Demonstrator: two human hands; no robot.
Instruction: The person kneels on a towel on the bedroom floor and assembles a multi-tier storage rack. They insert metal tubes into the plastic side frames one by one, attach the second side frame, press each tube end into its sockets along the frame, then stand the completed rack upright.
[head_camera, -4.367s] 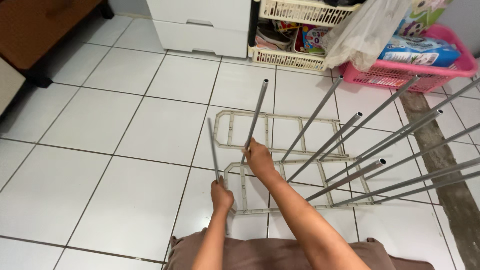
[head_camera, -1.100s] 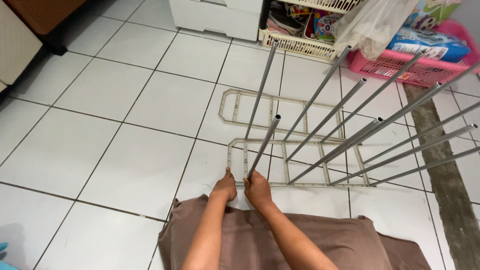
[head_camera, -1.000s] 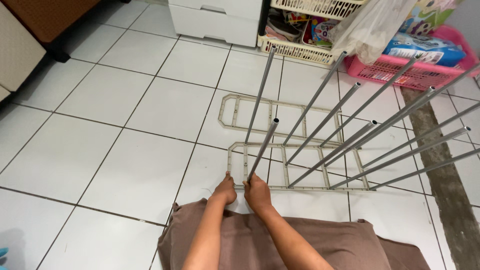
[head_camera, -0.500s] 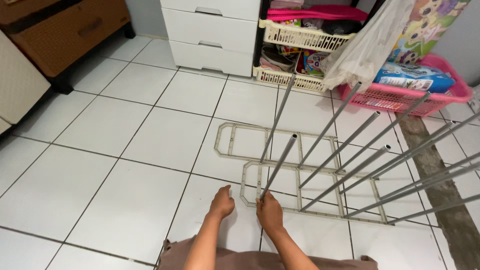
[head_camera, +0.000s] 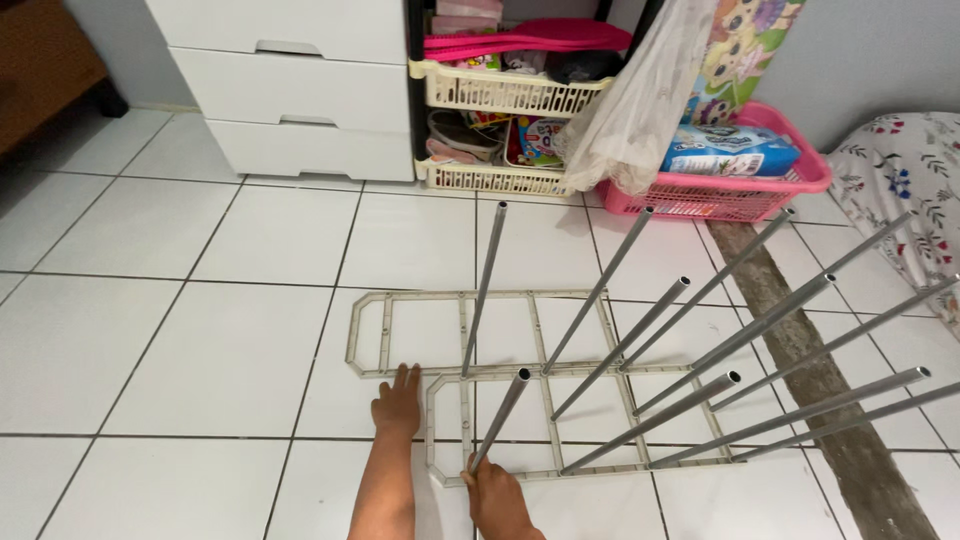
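Left hand: my left hand (head_camera: 398, 402) lies flat, fingers apart, on the near rail of the beige plastic grid frame (head_camera: 470, 335), gripping nothing; I judge it pins the frame so it won't slide.
Right hand: my right hand (head_camera: 492, 490) is clamped around the foot of the nearest grey metal tube (head_camera: 500, 418), at the frame's near edge, holding it tilted away from me.
Frame: flat on the white tiled floor (head_camera: 200, 340), straight ahead of me, with more grey metal tubes (head_camera: 690, 345) leaning out of it, up and to the right.
Beyond the frame: a white drawer chest (head_camera: 290, 80) against the wall, beside it cream plastic baskets (head_camera: 500, 95) stacked in a dark shelf.
Right of the frame: a pink laundry basket (head_camera: 740, 185) further back, and a flowered mattress (head_camera: 900, 190) at the edge.
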